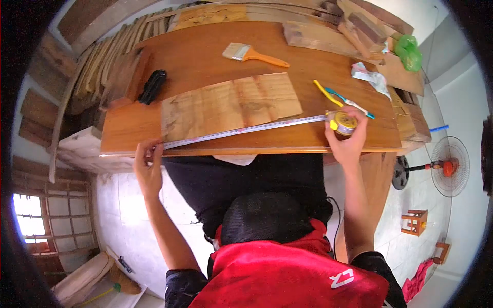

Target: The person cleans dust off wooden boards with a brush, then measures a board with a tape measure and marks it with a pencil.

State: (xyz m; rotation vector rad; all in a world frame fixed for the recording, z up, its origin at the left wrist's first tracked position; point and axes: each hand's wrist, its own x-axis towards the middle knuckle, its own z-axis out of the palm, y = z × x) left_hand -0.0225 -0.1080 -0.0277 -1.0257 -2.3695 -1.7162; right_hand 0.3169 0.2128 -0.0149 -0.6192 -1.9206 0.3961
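**Tape Stretched Along the Near Edge of a Pale Board**

A broad reddish-brown wooden tabletop (215, 61) filled the upper half of the head view, its near edge running almost straight across in front of the person. On it lay a paler, rough-grained rectangular plywood board (231, 105), its long axis lying left to right and tilted slightly, the right end farther from the person than the left.

Along that board's near long edge ran the silvery-white blade of a measuring tape (246, 129), parallel to the board and just beside it, spanning between the two hands. The left hand (148, 167) sat at the table's near edge below the board's left corner, fingers curled and pinching the free end of the blade against the wood. The right hand (348, 138) was clenched around the round yellow tape case (342, 122), which rested on the tabletop just past the board's right end. Each hand therefore held one end, the board lying beyond the tape from both.

Farther back lay an orange-handled flat paintbrush (254, 54), well apart from the hands. A yellow-and-blue handled tool (334, 95) lay just beyond the right hand's fingers. A black object (153, 86) rested near the board's far left corner.
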